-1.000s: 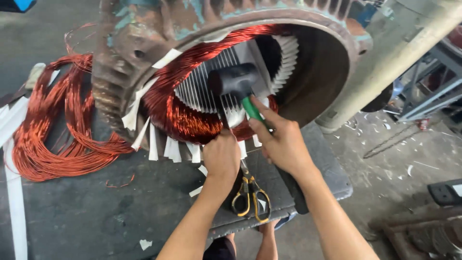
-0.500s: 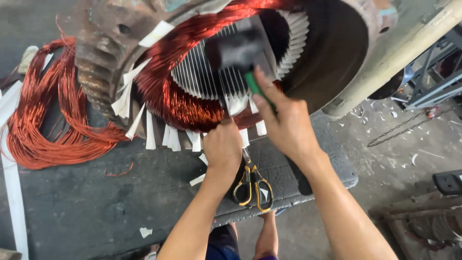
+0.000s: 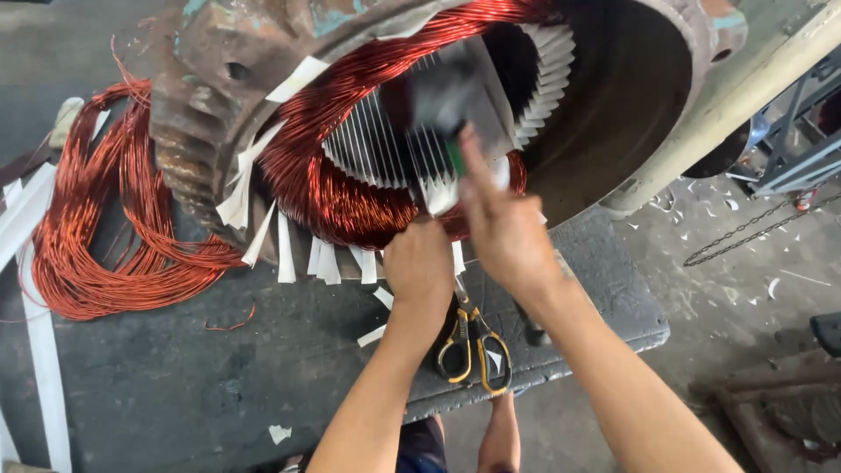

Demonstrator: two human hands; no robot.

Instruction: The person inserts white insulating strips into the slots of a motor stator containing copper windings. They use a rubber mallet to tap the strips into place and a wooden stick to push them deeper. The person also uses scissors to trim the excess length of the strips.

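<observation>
Mallet (image 3: 442, 96) now higher, motion-blurred

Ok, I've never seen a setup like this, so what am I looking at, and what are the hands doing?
This is one view, from a camera worn on the person's head, looking down at their own arms. The big rusty ring is a motor housing lying on its side on a dark workbench; the shiny copper windings sit in its slots, with white paper strips sticking out. The right hand grips a green-handled mallet, blurred with motion. The left hand presses against the winding's lower edge. Yellow-handled scissors lie on the bench, and a loose copper coil lies to the left.
</observation>
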